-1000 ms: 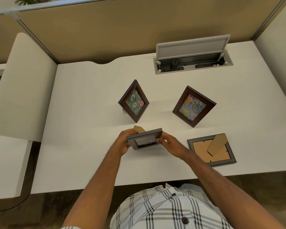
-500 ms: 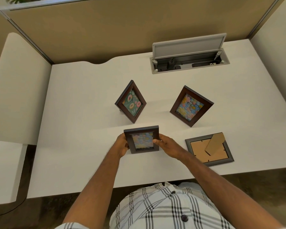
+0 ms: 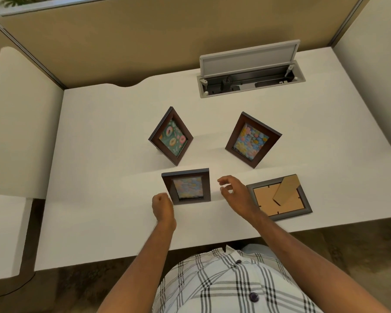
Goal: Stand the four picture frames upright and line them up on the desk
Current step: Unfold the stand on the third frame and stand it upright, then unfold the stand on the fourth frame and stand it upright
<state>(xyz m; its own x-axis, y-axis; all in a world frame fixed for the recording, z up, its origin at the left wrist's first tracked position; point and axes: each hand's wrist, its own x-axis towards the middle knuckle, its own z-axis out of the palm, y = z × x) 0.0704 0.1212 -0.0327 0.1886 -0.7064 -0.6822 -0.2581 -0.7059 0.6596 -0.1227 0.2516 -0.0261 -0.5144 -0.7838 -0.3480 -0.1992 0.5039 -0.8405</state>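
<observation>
Three dark brown picture frames stand upright on the white desk (image 3: 104, 154): one with a doughnut picture (image 3: 171, 136) at centre left, one with coloured flowers (image 3: 253, 140) at centre right, and a third (image 3: 186, 186) nearer me. A grey frame (image 3: 279, 197) lies face down at the right, its cardboard stand sticking up. My left hand (image 3: 163, 205) hangs curled just beside the near frame's lower left corner, holding nothing. Between the near frame and the grey frame hovers my right hand (image 3: 234, 193), empty with its fingers apart.
A cable box with a raised grey lid (image 3: 250, 71) is sunk into the desk at the back right. A tan partition (image 3: 167, 35) runs behind the desk. White side panels flank it left and right. The desk's front edge is close to my body.
The near frame was held tilted in both hands, then was set upright on the desk. Both hands have let go of it and drawn a little away to either side.
</observation>
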